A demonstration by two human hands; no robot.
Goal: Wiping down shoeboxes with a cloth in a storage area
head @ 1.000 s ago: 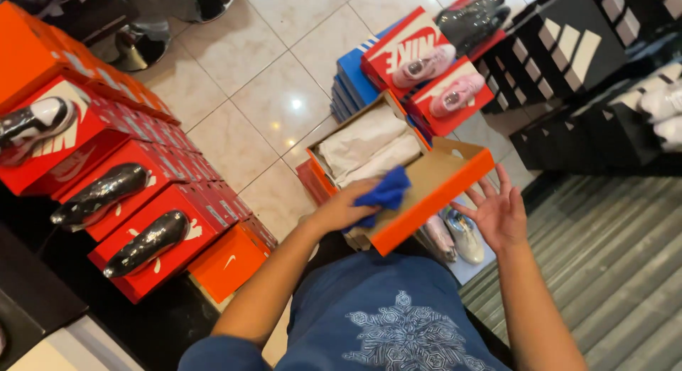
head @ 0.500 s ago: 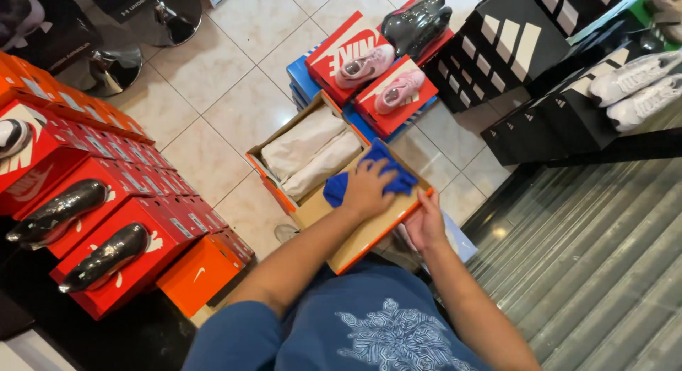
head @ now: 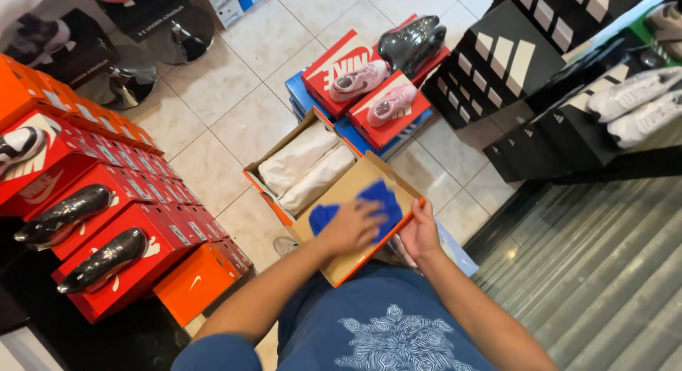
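Near my lap, I am pressing a blue cloth (head: 376, 200) flat with my left hand (head: 353, 227) inside an orange box lid (head: 334, 271), my right hand (head: 420, 232) clamping its edge; wiping looks underway. Far left, the open box (head: 273, 158) is holding wrapped shoes (head: 307, 166).

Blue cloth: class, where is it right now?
In the head view, centre: the blue cloth lies inside the box lid, under the left hand, beside the open shoebox.

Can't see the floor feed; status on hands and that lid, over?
Left hand pressing blue cloth inside orange lid. Right hand gripping lid's edge. Nothing in the way.
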